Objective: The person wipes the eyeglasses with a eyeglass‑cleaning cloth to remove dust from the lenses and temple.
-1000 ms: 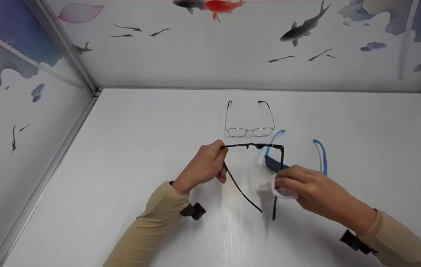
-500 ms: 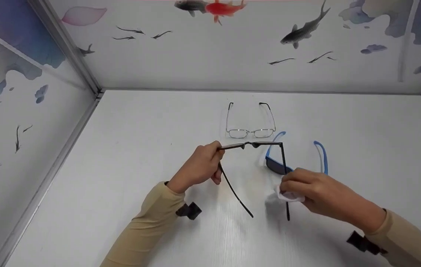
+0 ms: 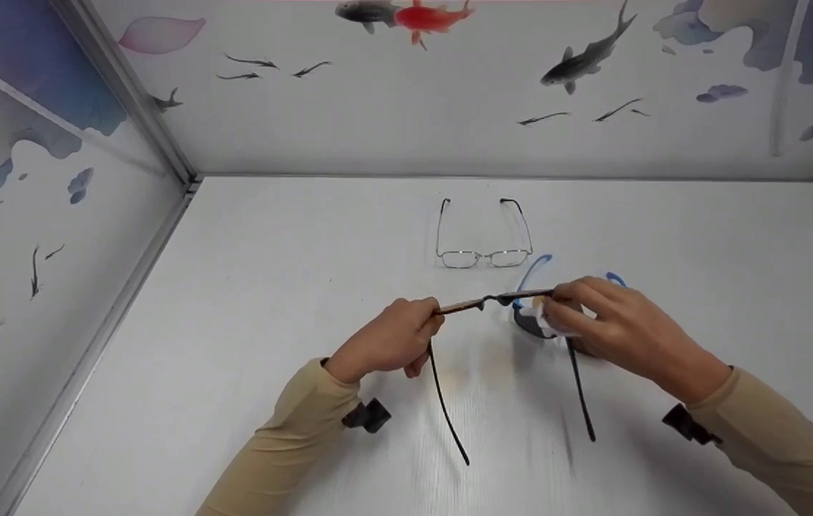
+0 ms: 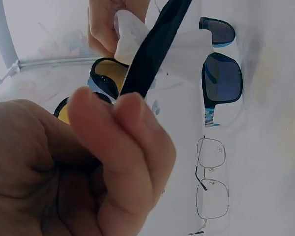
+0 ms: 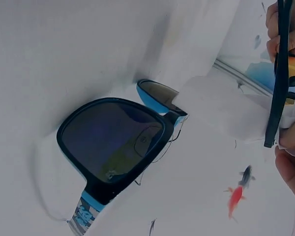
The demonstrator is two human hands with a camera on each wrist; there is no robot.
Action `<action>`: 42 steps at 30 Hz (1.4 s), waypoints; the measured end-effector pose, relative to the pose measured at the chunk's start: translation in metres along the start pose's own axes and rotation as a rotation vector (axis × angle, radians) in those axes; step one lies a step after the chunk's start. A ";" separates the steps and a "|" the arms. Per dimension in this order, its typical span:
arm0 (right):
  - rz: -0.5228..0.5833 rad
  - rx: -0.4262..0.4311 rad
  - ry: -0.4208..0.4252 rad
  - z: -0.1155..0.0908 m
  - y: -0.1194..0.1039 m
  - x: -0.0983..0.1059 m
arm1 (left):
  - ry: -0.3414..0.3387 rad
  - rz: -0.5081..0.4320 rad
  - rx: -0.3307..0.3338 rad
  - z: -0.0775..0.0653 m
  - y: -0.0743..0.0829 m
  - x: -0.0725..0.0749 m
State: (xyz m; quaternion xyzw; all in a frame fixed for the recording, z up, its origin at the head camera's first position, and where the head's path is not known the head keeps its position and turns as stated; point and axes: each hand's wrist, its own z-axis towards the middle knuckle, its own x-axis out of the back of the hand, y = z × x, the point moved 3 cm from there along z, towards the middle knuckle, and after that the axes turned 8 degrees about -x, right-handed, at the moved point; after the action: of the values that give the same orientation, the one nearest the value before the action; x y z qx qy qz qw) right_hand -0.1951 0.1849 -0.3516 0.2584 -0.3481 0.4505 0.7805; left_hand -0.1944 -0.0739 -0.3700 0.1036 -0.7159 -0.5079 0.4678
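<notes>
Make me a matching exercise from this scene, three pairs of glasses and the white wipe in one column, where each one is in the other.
Things:
1. black-framed glasses
2. blue sunglasses
3. wire-rimmed glasses
4. white wipe

Places:
A. farthest back on the table, untouched
B. pinched in the right hand
C. held up by both hands, left hand at one end
D. on the table under the right hand

Pairs: 1-C, 2-D, 3-A, 4-B

Glossy black plastic glasses (image 3: 500,299); thin-metal spectacles (image 3: 484,256)
</notes>
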 end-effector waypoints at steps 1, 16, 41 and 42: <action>-0.010 -0.002 0.020 0.000 0.000 0.000 | -0.005 0.005 -0.005 0.000 0.000 -0.001; 0.176 -0.157 -0.128 -0.022 -0.013 -0.002 | 0.053 -0.231 -0.015 -0.003 -0.002 0.000; 0.346 -0.191 -0.471 -0.041 -0.053 -0.008 | 0.116 -0.322 0.018 -0.003 -0.016 0.006; 0.314 -0.196 -0.473 -0.042 -0.051 -0.009 | 0.101 -0.318 0.014 -0.004 -0.016 0.006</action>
State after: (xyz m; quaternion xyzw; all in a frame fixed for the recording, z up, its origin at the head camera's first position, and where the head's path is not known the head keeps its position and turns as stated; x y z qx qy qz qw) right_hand -0.1399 0.1864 -0.3891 0.2227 -0.5978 0.4572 0.6197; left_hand -0.2001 -0.0873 -0.3791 0.2443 -0.6695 -0.5648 0.4159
